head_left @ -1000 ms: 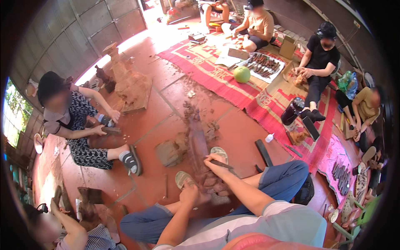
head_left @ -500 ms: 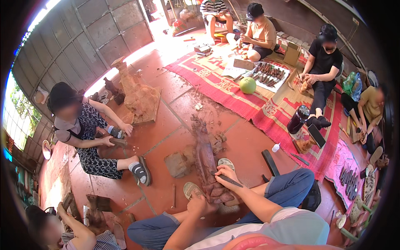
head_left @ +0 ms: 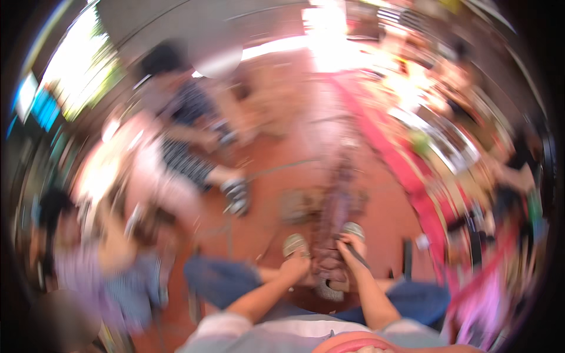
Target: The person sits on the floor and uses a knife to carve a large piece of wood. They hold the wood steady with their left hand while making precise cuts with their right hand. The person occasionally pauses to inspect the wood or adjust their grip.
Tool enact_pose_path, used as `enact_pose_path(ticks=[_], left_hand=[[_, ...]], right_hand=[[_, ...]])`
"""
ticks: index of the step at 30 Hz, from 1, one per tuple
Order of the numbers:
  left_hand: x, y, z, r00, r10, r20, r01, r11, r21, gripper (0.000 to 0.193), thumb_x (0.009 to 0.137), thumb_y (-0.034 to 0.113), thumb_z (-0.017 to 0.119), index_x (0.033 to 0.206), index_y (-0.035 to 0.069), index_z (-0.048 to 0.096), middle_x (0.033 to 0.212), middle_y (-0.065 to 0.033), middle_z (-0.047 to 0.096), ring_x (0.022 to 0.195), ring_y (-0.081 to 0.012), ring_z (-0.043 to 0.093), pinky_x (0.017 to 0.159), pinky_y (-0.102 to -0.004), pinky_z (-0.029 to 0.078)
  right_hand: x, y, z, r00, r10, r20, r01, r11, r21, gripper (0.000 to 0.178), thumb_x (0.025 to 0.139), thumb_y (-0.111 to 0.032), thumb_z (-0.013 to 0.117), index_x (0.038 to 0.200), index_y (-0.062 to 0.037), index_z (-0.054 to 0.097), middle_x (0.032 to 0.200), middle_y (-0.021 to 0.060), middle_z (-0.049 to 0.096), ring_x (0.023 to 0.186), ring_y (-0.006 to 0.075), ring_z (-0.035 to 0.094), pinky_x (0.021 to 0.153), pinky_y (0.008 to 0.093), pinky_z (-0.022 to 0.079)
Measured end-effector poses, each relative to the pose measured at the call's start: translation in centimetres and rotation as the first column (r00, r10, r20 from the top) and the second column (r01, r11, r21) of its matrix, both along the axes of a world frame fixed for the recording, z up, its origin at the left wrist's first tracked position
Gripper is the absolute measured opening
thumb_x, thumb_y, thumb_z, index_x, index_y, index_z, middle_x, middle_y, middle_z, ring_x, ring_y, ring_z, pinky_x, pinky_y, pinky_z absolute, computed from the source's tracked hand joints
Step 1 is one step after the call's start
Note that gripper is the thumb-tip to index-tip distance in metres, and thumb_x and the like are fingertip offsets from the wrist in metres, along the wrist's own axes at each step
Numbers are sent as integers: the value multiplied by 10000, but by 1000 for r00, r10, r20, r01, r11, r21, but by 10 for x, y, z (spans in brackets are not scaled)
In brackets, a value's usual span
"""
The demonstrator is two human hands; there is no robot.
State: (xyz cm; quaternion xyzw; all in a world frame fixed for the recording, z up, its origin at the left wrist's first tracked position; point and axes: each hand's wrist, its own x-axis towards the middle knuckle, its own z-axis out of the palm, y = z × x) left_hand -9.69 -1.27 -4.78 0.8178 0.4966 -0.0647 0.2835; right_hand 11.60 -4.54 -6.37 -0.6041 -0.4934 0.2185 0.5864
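A long, reddish-brown carved wood piece point(head_left: 331, 247) lies lengthwise between my feet, its lower end nearest me. My right hand point(head_left: 349, 241) is closed around a dark, flat, tapered bar like a file point(head_left: 358, 257), at the carving's right side. The bar's free end lies back over my wrist. My left hand point(head_left: 297, 266) is left of the carving, close to my left shoe point(head_left: 295, 245); its fingers are smeared by motion, so I cannot make out a grip. The whole view is blurred.
A wood block point(head_left: 295, 206) sits left of the carving. On the left, a person in patterned shorts point(head_left: 183, 160) sits on the tiled floor, with another person point(head_left: 88, 265) nearer. A red mat point(head_left: 406, 176) with people and small pieces is at right; a dark bar point(head_left: 407, 259) stands nearby.
The view has swung left, shifting the surroundings rightward and blurring them. My left hand has moved up from the carving's lower end towards my left shoe. My right hand still holds the dark bar.
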Motion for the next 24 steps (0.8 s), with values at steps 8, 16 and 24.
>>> enact_pose_path(ticks=[8, 16, 24], left_hand=[[32, -9, -64, 911, 362, 199, -403, 882, 244, 557, 810, 344, 564, 1234, 1, 456, 826, -169, 669, 757, -334, 658, 665, -460, 517], [37, -8, -35, 928, 371, 38, -373, 925, 68, 631, 840, 337, 542, 1311, -48, 374, 867, -160, 672, 789, -295, 661, 671, -407, 514], [38, -5, -50, 938, 347, 29, -348, 934, 77, 672, 875, 376, 494, 1399, -12, 330, 737, -149, 666, 633, -289, 655, 570, -424, 512]], right_hand=[[35, -6, -49, 994, 14, -107, -21, 998, -63, 131, 854, -61, 659, 836, -40, 531, 1016, 63, 597, 819, 115, 546, 747, 244, 436], [23, -3, -21, 991, 27, -128, -34, 998, -55, 137, 878, -112, 637, 855, -34, 527, 997, 41, 580, 784, 91, 505, 699, 220, 418], [12, 2, -15, 980, 7, -200, -18, 998, -53, 133, 883, -109, 622, 851, -27, 522, 921, 37, 550, 804, 107, 491, 742, 237, 415]])
